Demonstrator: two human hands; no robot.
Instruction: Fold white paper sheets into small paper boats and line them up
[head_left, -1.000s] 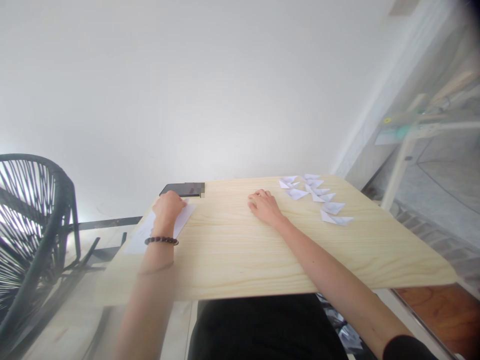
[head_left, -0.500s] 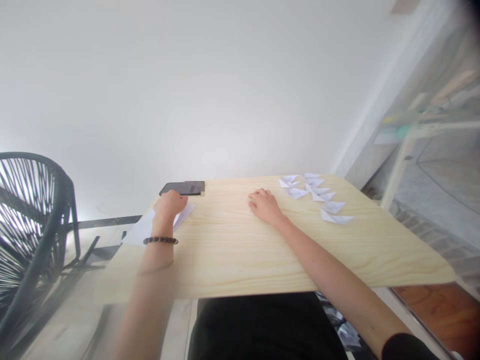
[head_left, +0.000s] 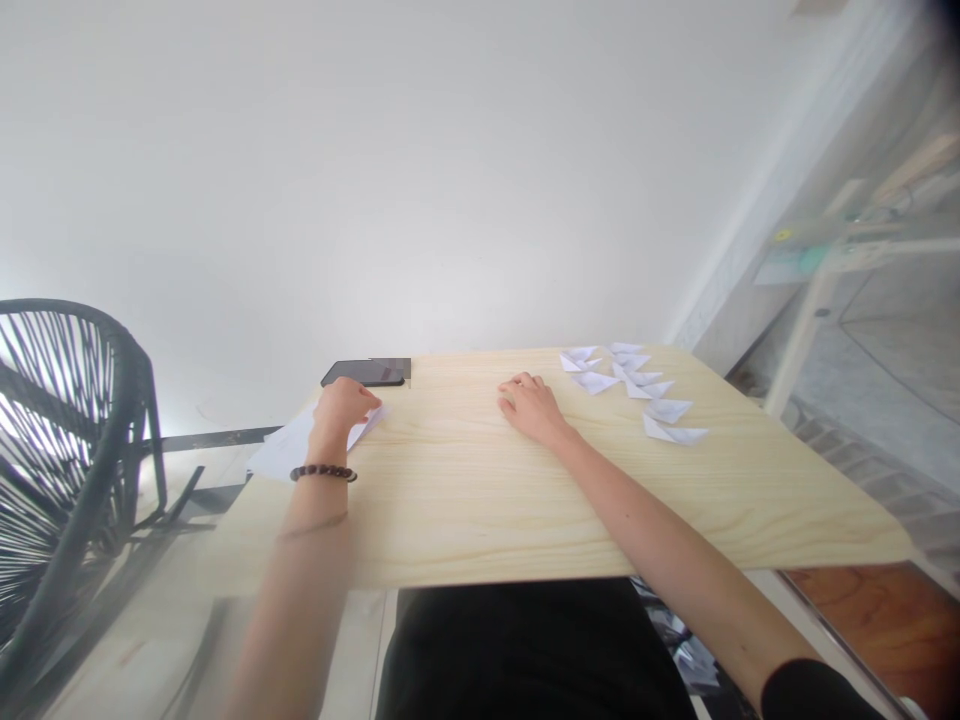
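White sheets of paper [head_left: 283, 449] lie at the left end of the wooden table [head_left: 450, 500], sticking out past its left edge. Over them is my left hand [head_left: 346, 404], with a dark beaded bracelet at the wrist; its thumb and fingers are pinched at the right corner of the paper. My right hand [head_left: 531, 405] rests on the bare wood near the middle, fingers loosely bent and thumb apart, holding nothing. To its right stand several small folded paper boats [head_left: 594, 382], loosely in rows.
A black phone [head_left: 364, 373] lies at the back left edge, just beyond my left hand. A dark woven chair [head_left: 112, 400] stands on the left. Behind the table rises a white wall [head_left: 450, 200]. A pale metal frame [head_left: 810, 320] is at the right.
My left fingers have shifted slightly at the paper's right corner, and the thumb and fingertips show more. My right hand and the boats have stayed put; the view has tilted a little.
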